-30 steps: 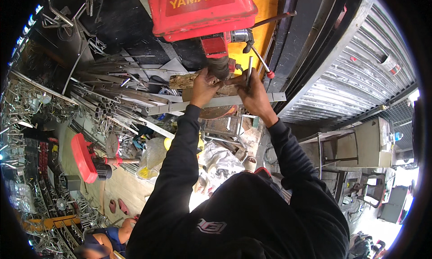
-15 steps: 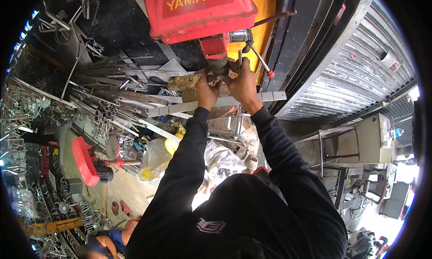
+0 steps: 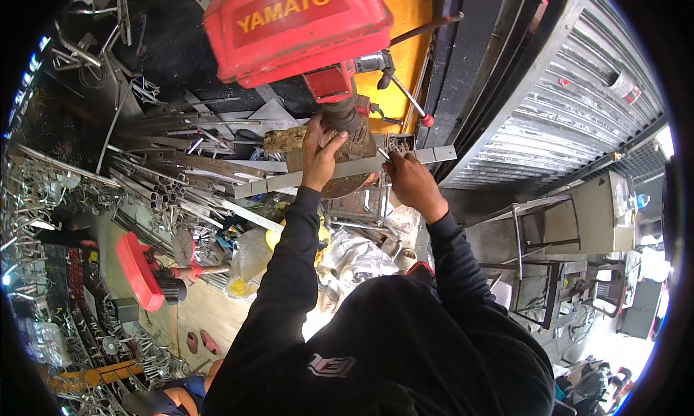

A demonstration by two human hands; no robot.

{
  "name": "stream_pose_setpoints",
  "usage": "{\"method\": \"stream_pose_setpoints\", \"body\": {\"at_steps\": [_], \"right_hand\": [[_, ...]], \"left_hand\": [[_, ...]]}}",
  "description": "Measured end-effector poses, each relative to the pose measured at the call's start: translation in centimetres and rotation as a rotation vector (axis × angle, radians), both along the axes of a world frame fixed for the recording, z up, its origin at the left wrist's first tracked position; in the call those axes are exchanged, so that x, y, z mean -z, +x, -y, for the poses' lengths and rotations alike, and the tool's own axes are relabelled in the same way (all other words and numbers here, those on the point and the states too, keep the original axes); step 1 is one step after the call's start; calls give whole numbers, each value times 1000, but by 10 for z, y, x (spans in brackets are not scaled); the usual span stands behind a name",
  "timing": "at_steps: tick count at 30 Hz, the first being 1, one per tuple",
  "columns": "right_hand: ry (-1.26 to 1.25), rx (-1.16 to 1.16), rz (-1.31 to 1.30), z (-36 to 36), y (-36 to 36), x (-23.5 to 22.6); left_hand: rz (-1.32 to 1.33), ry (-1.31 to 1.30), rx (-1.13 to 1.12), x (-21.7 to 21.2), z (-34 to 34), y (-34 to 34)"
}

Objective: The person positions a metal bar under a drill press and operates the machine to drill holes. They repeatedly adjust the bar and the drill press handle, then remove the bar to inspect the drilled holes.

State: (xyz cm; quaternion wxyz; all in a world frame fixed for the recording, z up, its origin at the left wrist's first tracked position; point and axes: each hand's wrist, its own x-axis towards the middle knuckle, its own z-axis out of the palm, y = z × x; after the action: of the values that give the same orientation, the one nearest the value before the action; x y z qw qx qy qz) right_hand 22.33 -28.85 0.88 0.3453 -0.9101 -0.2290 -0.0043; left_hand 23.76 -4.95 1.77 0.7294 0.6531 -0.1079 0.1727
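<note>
A red drill press (image 3: 296,36) stands in front of me, its dark chuck (image 3: 343,115) hanging over a round worktable. My left hand (image 3: 319,152) is closed round the chuck's lower left side, thumb across the front; its fingertips are partly hidden. To the right and nearer me, my right hand (image 3: 414,179) is closed on a chuck key (image 3: 384,154), of which only a short bright rod shows. It is apart from the chuck. A long flat metal bar (image 3: 282,185) lies across under both hands. Behind it sits a rough wooden block (image 3: 283,140).
Metal tubes and strips (image 3: 155,181) are heaped to the left. The press's feed handle (image 3: 426,119) juts out on the right, beside a corrugated shutter (image 3: 535,112). A second red drill machine (image 3: 139,271) stands lower left, near a seated person (image 3: 177,398). Plastic bags (image 3: 354,253) lie below.
My right hand has come away from the chuck, toward me and to the right, with the chuck key. My left hand stays at the chuck. The view has shifted slightly.
</note>
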Motion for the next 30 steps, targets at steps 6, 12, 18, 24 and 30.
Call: {"method": "stream_pose_setpoints", "body": {"at_steps": [6,12,18,24,30], "right_hand": [[1097,13,-415,-48,30,6],[1331,-127,-696,-66,36,-3],[1257,-193,-511,-70,43,6],[1080,-283,-344,-73,39,6],[466,-284,143,-62,38,-4]], "left_hand": [[-57,144,14,-10,12,-4],[-147,332,-157,-16,12,-4],[206,848,-364,8,-3,12],[-235,0,171,-4,-30,23],[-43,147,206,-15,2,8]]}}
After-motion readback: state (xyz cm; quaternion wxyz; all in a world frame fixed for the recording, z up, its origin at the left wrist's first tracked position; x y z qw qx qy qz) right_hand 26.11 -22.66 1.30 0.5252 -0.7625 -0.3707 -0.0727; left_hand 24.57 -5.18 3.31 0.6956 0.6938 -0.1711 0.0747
